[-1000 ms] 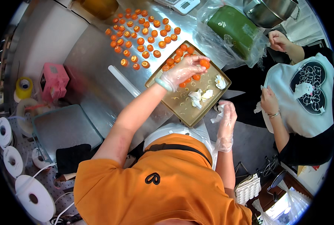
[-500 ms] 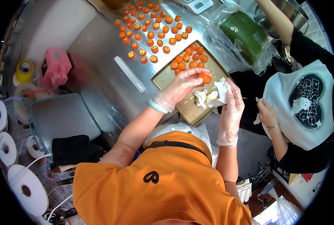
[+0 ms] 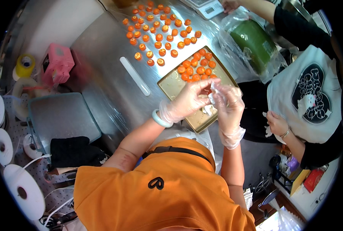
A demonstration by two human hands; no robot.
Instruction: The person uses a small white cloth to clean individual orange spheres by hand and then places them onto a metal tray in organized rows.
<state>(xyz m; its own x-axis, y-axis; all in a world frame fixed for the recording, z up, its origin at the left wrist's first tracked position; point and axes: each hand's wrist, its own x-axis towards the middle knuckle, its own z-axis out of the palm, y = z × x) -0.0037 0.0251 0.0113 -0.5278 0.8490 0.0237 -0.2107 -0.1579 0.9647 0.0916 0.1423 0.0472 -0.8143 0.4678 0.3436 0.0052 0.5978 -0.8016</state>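
Note:
Both my hands wear clear plastic gloves and meet over the near half of a gold tray. My left hand is closed on an orange ball, apparently a salted egg yolk, now mostly hidden by fingers. My right hand pinches a crumpled white tissue against the yolk. Below them a second wad of tissue lies in the tray, partly covered by the right hand. Several more orange yolks sit together in the tray's far half.
Beyond the tray, many yolks stand spread on the steel table. A white plastic strip lies left of the tray. At right are a green package in clear plastic, a scale and another person in an apron.
My right hand has moved left and up, bringing the tissue against the yolk in my left hand. The other person's far arm has swung over toward the scale.

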